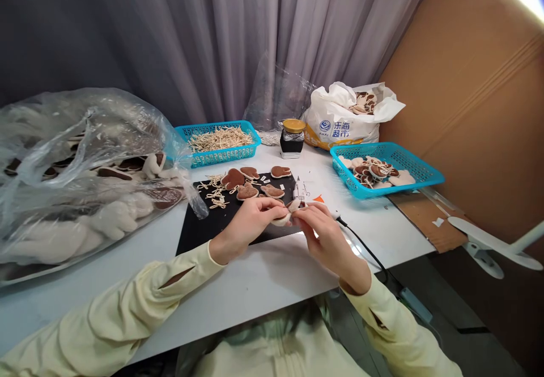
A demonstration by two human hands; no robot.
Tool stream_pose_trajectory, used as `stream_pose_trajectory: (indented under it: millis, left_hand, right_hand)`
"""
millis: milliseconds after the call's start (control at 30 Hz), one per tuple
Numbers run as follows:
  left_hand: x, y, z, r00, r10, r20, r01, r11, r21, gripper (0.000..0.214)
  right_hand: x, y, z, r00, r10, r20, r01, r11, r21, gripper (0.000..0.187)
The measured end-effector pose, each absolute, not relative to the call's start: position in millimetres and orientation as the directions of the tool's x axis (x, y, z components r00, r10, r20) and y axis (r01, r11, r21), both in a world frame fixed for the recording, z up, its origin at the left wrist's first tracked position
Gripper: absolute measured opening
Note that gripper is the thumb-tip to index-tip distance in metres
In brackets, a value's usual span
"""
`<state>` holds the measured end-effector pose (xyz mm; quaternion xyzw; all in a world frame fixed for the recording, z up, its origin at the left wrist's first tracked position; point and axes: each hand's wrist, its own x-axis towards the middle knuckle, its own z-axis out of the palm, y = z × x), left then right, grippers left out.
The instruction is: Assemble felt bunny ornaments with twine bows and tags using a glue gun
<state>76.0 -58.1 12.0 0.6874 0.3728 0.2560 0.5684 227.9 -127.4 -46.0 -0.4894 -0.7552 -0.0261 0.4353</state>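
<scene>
A small cream-and-brown plush piece [280,219] is pinched between both hands above the right edge of a black mat [196,227]. My left hand [250,218] grips its left side with thumb and fingers. My right hand [319,224] has its fingertips closed on the right side, and they partly hide the piece. Just behind the hands lies a white glue gun [300,190] with a black cord. On the mat are several brown plush pieces with cream edges [233,179] and several small cream string bows [217,200].
A blue basket of cream bows [256,142] stands at the back. Another blue basket [425,167] holds brown-and-cream pieces at right, near a stuffed white bag [340,119]. A gold-lidded jar [292,139] stands between. Large clear bags of plush parts [85,195] cover the left side.
</scene>
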Motion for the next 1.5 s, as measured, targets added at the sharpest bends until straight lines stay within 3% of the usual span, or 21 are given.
stream_pose_trajectory:
  millis: [133, 233, 333, 533, 767, 900, 1067, 1233, 1500]
  left_hand:
    - [74.2, -58.1, 13.5, 0.601, 0.795, -0.077, 0.234, -0.083, 0.969, 0.017]
    - [73.7, -59.3, 10.9, 0.626, 0.778, -0.061, 0.250, -0.126, 0.960, 0.013]
    - [73.6, -62.1, 10.2, 0.660, 0.743, -0.106, 0.271, -0.104, 0.957, 0.012]
    - [71.3, -63.0, 12.4, 0.749, 0.655, -0.102, 0.251, -0.138, 0.958, 0.022]
    - [70.6, -59.7, 2.7, 0.732, 0.674, -0.098, 0.269, -0.155, 0.951, 0.014]
    - [70.1, -55.6, 4.1, 0.766, 0.603, -0.223, 0.185, 0.126, 0.975, 0.018]
    - [68.8, -52.3, 6.3, 0.787, 0.517, -0.338, 0.116, 0.414, 0.903, 0.023]
    - [69.7, -53.2, 2.8, 0.755, 0.551, -0.355, 0.110, 0.428, 0.897, 0.028]
    - [70.6, -53.5, -0.4, 0.743, 0.592, -0.310, 0.150, 0.304, 0.941, 0.032]
  right_hand:
    - [226.4, -130.1, -36.9, 0.076, 0.635, 0.768, 0.705, 0.510, -0.492, 0.023]
    - [223.9, -130.4, -26.7, 0.025, 0.650, 0.760, 0.651, 0.566, -0.506, 0.025]
    - [220.1, -128.2, -23.1, -0.019, 0.666, 0.746, 0.551, 0.629, -0.548, 0.007]
    - [217.6, -125.2, -24.6, 0.083, 0.781, 0.619, 0.232, 0.589, -0.774, 0.020]
    - [222.7, -122.4, -22.6, 0.085, 0.815, 0.573, 0.324, 0.521, -0.790, 0.019]
    - [220.2, -123.3, -31.3, 0.150, 0.764, 0.628, 0.376, 0.543, -0.751, 0.017]
    - [220.3, -123.4, -36.9, 0.205, 0.755, 0.623, 0.378, 0.526, -0.762, 0.016]
    - [221.2, -122.6, -36.7, 0.255, 0.795, 0.550, 0.339, 0.459, -0.821, 0.017]
    - [221.9, -121.4, -38.1, 0.241, 0.857, 0.454, 0.292, 0.382, -0.877, 0.019]
